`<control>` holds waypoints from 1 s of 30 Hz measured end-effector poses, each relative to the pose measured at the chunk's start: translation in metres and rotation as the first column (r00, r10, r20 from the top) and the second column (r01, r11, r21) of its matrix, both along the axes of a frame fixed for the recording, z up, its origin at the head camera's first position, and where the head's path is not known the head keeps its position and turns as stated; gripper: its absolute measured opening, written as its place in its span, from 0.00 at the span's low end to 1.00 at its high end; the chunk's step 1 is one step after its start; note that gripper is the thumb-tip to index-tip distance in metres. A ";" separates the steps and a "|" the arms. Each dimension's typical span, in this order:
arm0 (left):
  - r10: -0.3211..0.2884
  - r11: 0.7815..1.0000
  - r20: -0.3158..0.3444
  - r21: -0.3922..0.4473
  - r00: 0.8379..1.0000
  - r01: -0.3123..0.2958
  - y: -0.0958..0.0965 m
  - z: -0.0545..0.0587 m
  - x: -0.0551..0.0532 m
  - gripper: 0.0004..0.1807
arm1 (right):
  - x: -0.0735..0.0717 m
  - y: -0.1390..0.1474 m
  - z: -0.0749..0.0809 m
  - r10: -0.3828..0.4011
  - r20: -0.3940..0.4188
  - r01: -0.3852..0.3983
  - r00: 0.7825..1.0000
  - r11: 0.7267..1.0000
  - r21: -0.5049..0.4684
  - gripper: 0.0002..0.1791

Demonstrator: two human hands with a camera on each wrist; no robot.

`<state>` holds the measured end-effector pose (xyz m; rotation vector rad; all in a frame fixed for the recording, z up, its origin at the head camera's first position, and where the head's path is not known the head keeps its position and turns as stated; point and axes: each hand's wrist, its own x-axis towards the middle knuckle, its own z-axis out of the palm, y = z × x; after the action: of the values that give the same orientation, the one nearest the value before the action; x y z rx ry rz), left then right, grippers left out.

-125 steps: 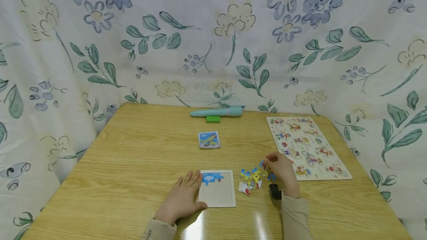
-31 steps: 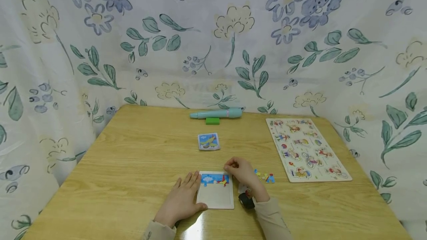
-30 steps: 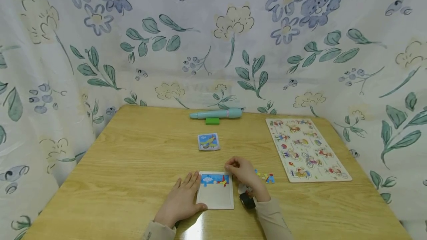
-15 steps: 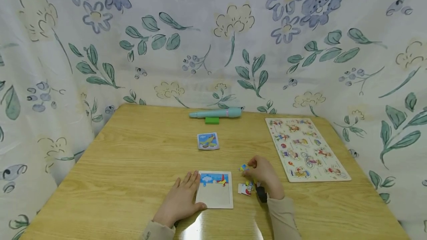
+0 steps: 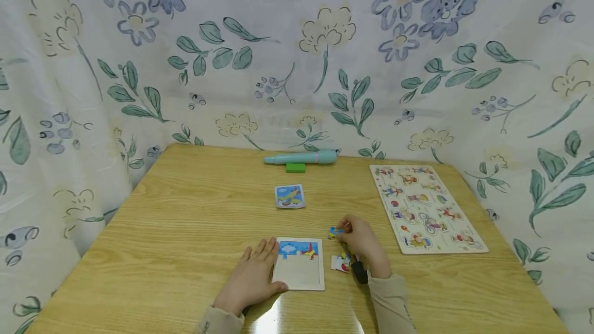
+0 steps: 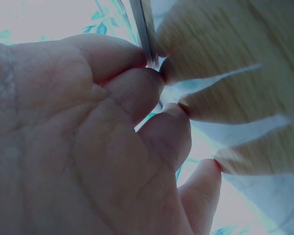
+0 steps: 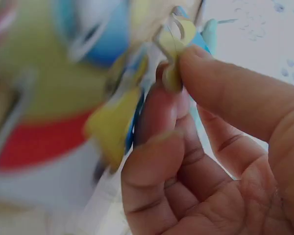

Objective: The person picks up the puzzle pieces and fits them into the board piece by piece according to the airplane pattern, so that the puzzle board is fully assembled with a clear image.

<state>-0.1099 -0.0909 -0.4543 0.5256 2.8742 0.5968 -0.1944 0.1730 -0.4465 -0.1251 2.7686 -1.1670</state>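
right wrist view: your piece (image 7: 118, 115) is a blur, picture unreadable | left wrist view: palm (image 6: 54, 147) hides the tray | head view: both forearms cut off below

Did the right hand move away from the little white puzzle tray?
Yes. The right hand, pinching a blue and yellow puzzle piece, now sits further right of the small white puzzle tray.

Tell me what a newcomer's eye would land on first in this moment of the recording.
Likely the right hand near the table's front, pinching a small blue and yellow puzzle piece just above the wood. Beside it the left hand lies flat against the white puzzle tray, whose top row alone is filled. At the right edge lies a big picture puzzle board, all under a floral curtain.
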 end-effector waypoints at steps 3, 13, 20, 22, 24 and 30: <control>-0.003 1.000 -0.002 -0.007 1.000 0.003 0.000 0.000 0.000 0.52 | 0.000 -0.003 0.000 0.000 -0.007 0.000 1.000 0.999 -0.044 0.03; -0.002 1.000 0.020 0.008 1.000 0.002 0.000 -0.002 -0.001 0.51 | 0.003 -0.031 -0.002 0.233 0.107 -0.192 0.967 0.934 -0.300 0.10; -0.007 1.000 0.004 0.001 1.000 0.007 0.000 -0.004 -0.002 0.51 | 0.012 -0.055 -0.002 0.363 0.121 -0.310 0.924 0.896 -0.318 0.09; -0.009 1.000 0.003 0.001 1.000 0.009 0.001 -0.004 -0.002 0.51 | 0.014 -0.060 -0.002 0.368 0.141 -0.310 0.919 0.896 -0.319 0.09; -0.009 1.000 0.002 -0.003 1.000 0.009 0.001 -0.004 -0.002 0.51 | 0.016 -0.064 -0.002 0.374 0.164 -0.307 0.913 0.894 -0.325 0.09; -0.008 1.000 0.001 -0.018 1.000 0.008 0.000 -0.005 -0.003 0.51 | 0.019 -0.072 -0.004 0.364 0.202 -0.288 0.909 0.900 -0.326 0.09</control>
<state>-0.1125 -0.0907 -0.4591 0.5336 2.8722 0.5699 -0.1759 0.1014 -0.4501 -0.4223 2.2262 -1.3724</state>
